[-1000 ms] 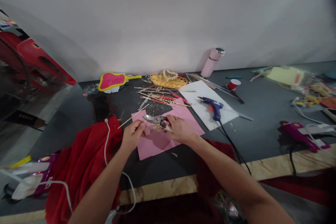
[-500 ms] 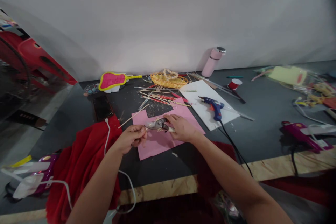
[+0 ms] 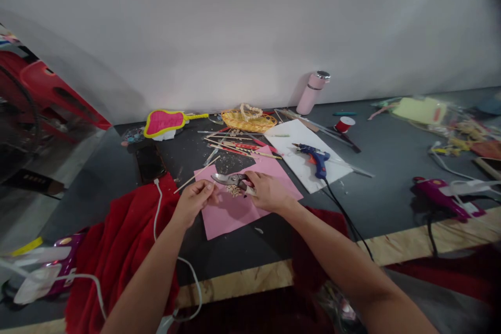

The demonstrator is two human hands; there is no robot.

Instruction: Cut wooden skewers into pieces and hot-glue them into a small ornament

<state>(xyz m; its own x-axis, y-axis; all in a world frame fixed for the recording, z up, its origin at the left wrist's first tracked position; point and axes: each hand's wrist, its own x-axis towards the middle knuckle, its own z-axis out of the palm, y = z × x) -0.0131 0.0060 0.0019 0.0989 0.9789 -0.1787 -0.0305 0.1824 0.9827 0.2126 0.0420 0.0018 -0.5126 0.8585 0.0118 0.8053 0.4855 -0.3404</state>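
Observation:
In the head view my right hand (image 3: 268,191) is wrapped round the handles of a pair of pruning shears (image 3: 229,179), whose blades point left over a pink paper sheet (image 3: 223,222). My left hand (image 3: 195,199) is closed in a pinch by the blade tips; whatever is between its thumb and finger is too small to make out. Below the shears lies a small pile of short cut pale pieces (image 3: 234,191) on the paper. A thin wooden stick (image 3: 188,181) lies just beyond my left hand, across the paper's left edge.
Behind the paper are scattered sticks (image 3: 238,147), a wicker basket (image 3: 250,124) and a pink-and-yellow paddle shape (image 3: 164,124). On the right, a blue glue gun (image 3: 319,159) rests on a white sheet (image 3: 287,141) near a pink bottle (image 3: 311,95). A phone (image 3: 150,162) and red cloth (image 3: 117,235) lie left.
The shears have drawn slightly apart from my left fingertips, and their blades show more clearly. The pile of cut pieces beneath is now in plainer sight. The whole view has shifted a little.

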